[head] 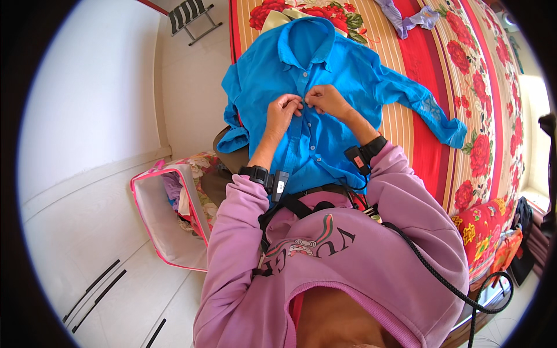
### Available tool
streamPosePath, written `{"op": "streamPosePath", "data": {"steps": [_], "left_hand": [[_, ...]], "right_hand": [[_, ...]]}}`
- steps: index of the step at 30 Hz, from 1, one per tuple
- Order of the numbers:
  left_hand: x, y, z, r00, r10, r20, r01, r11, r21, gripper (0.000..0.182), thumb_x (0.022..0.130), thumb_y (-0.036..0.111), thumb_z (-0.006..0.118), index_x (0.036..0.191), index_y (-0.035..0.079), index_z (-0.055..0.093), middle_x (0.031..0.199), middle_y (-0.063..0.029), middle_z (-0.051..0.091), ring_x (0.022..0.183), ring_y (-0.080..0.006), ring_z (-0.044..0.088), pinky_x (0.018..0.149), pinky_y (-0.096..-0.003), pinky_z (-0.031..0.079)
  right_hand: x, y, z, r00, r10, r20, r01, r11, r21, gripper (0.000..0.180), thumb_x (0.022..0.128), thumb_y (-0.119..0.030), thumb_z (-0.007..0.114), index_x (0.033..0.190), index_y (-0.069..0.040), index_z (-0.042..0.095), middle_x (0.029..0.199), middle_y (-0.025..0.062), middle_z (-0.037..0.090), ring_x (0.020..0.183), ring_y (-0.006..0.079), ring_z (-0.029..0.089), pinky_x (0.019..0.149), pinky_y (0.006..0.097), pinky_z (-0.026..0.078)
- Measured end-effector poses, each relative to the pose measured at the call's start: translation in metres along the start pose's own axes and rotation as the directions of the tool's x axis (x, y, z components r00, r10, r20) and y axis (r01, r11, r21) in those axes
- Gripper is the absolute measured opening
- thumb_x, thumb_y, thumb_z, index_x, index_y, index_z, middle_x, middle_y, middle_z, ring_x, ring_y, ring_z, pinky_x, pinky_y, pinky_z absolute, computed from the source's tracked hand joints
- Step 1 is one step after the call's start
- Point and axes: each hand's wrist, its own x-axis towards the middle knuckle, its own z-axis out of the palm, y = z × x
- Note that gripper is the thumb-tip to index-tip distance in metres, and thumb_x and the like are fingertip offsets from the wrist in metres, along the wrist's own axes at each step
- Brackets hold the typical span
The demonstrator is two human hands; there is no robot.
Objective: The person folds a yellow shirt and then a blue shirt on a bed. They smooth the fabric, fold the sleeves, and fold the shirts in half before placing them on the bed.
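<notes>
A blue button-up shirt (343, 74) lies front up on a floral bedspread (422, 74), its collar (283, 45) away from me and its lower part near my waist. My left hand (280, 113) pinches the placket from the left, and my right hand (326, 100) pinches it from the right, their fingertips close together just below the top visible button (305, 74). More buttons run down the front below my hands. One sleeve (426, 104) stretches out to the right; the other is bent at the left edge. Whether a button is between my fingers is hidden.
A pink-edged fabric storage box (139, 204) with clothes inside stands at the left. Pale cloth (274, 19) lies beyond the collar, and a small lilac garment (407, 21) farther right. A folding stool (191, 19) is at the upper left, a red patterned cushion (483, 222) at the right.
</notes>
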Motion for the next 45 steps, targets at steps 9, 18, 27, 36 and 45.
{"op": "streamPosePath", "data": {"steps": [9,18,27,36,45], "left_hand": [[0.008,-0.001,0.008,0.999,0.036,-0.029,-0.029,0.974,0.225,0.007,0.085,0.007,0.061,0.083,0.000,0.061,0.069,-0.0047,0.063,0.059,-0.0100,0.058,0.053,-0.0239,0.046],[0.006,-0.014,0.014,0.947,0.321,-0.025,-0.258,0.803,0.537,0.007,0.084,0.006,0.062,0.081,0.001,0.058,0.068,-0.0095,0.064,0.058,-0.0156,0.063,0.051,-0.0275,0.048],[0.002,-0.003,0.012,0.992,0.122,-0.022,-0.105,0.922,0.373,0.006,0.086,0.004,0.058,0.083,0.000,0.057,0.069,-0.0097,0.064,0.057,-0.0152,0.062,0.050,-0.0271,0.047],[0.010,0.005,0.004,0.998,-0.004,0.055,-0.012,0.954,0.300,0.006,0.088,0.004,0.053,0.085,-0.001,0.056,0.071,-0.0072,0.061,0.056,-0.0115,0.056,0.050,-0.0256,0.045],[0.011,0.004,0.001,0.998,-0.021,0.052,0.004,0.955,0.298,0.007,0.089,0.006,0.054,0.086,0.000,0.057,0.072,-0.0062,0.061,0.056,-0.0110,0.055,0.051,-0.0243,0.044]], "right_hand": [[-0.007,0.000,0.005,0.998,0.053,-0.037,-0.049,0.993,0.104,0.016,0.085,-0.015,0.060,0.084,0.000,0.065,0.072,0.0072,0.064,0.058,0.0117,0.061,0.051,0.0238,0.049],[-0.006,0.003,0.010,0.994,0.090,-0.065,-0.080,0.986,0.146,0.018,0.088,-0.017,0.061,0.084,0.000,0.064,0.073,0.0075,0.065,0.060,0.0130,0.062,0.053,0.0243,0.052],[-0.006,0.005,0.014,0.993,0.035,-0.112,-0.021,0.993,0.118,0.015,0.088,-0.011,0.059,0.080,0.001,0.061,0.071,0.0077,0.064,0.059,0.0125,0.062,0.052,0.0240,0.051],[-0.007,0.005,0.016,0.988,-0.037,-0.147,0.040,0.999,0.014,0.016,0.088,-0.012,0.061,0.079,0.001,0.060,0.066,0.0083,0.063,0.056,0.0128,0.062,0.049,0.0250,0.051],[-0.009,0.003,0.017,0.996,-0.008,-0.094,0.010,1.000,0.022,0.016,0.087,-0.014,0.060,0.081,0.001,0.061,0.065,0.0073,0.062,0.053,0.0121,0.060,0.047,0.0244,0.048]]}}
